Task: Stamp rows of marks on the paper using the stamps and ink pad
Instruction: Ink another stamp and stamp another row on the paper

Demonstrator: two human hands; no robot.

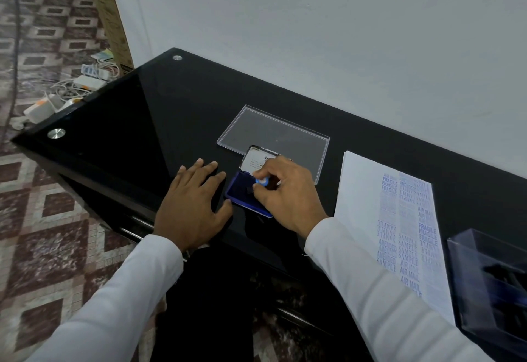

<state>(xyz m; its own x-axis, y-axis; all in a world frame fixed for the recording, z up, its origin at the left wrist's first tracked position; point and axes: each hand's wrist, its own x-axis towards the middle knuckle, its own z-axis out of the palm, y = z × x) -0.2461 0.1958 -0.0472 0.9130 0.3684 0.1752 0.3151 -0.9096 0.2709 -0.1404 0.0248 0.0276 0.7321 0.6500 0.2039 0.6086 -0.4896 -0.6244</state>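
Pinching a small blue-and-white round-topped stamp (261, 181), the right hand (288, 193) holds it down on the open blue ink pad (242, 190), seemingly touching the dark inked surface. The left hand (194, 202) lies flat, fingers spread, on the glossy black worktop (128, 122) just beside the pad. A white paper sheet (365, 190) with blue stamped rows lies to the right.

Both arms reach forward in white sleeves. The left hand (191, 204) lies flat, palm down, fingers straight and slightly spread, thumb out to the right. The right hand (285, 190) sits just right of it, wrist bent leftward, knuckles up, with thumb and fingertips (258, 174) curled in a pinch round a small stamp (261, 181).
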